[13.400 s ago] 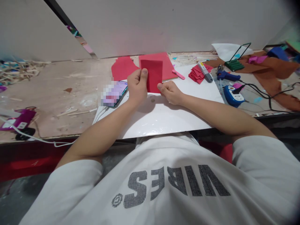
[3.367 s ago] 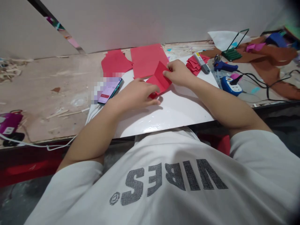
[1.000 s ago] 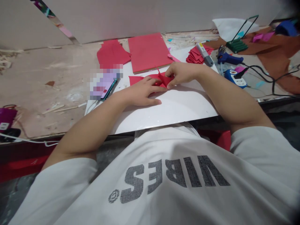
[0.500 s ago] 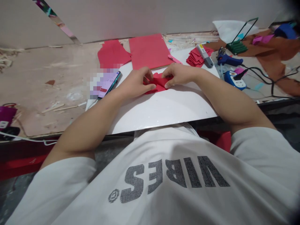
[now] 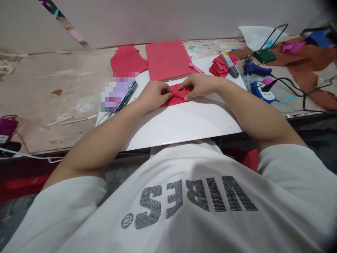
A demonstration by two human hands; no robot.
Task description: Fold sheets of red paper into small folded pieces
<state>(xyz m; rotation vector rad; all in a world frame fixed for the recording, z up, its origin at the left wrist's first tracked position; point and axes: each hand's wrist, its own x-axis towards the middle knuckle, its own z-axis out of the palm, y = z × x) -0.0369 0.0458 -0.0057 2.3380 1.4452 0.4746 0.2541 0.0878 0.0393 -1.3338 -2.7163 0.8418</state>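
Note:
A small folded piece of red paper (image 5: pixel 177 97) lies on a glossy white board (image 5: pixel 184 121) in front of me. My left hand (image 5: pixel 154 95) curls over its left end, fingers pinched on the paper. My right hand (image 5: pixel 200 85) presses on its right end with fingers bent down onto the fold. Most of the paper is hidden under both hands.
Behind lie a stack of red sheets (image 5: pixel 167 59), a cut red shape (image 5: pixel 127 63), a pile of folded red pieces (image 5: pixel 219 65) with a glue stick (image 5: pixel 229 64), and a pink knife (image 5: pixel 196 68). A phone (image 5: pixel 123 95) lies left; a blue glue gun (image 5: pixel 256 70) and power strip (image 5: pixel 260 92) sit right.
The red paper went from a flat spread shape to a tighter fold. My left hand moved from lying flat on it to pinching its left end; both hands closed together.

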